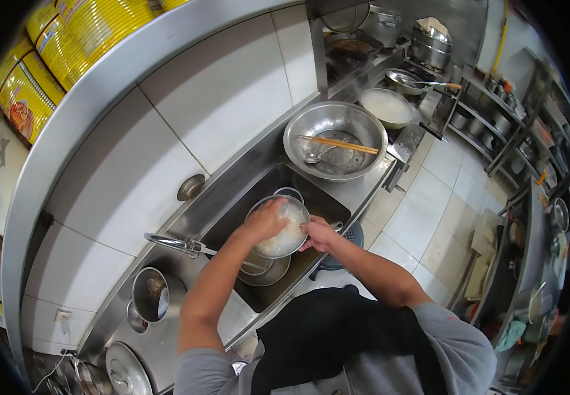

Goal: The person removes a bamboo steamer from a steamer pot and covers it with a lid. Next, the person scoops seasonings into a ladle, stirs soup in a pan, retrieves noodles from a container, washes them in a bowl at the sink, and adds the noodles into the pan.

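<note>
Over the sink (334,204), a round bowl (306,214) holds cloudy white liquid with pale bits. My left hand (265,222) reaches inside it, fingers extended over the wet contents, fingertips partly hidden. On the other side, my right hand (320,236) grips the bowl's rim, thumb toward the inside. Beneath the bowl, a round metal vessel (268,275) sits in the sink, partly covered. A smaller round container (289,192) shows just behind the bowl. The faucet (173,242) points over the sink from the left.
A wide metal basin (291,141) with chopsticks (347,144) and a spoon (312,158) stands beyond the sink. Further back is a pan of whitish liquid (387,107). A metal pot (150,294) and a lid (127,372) are at left. Shelves (495,128) line the right.
</note>
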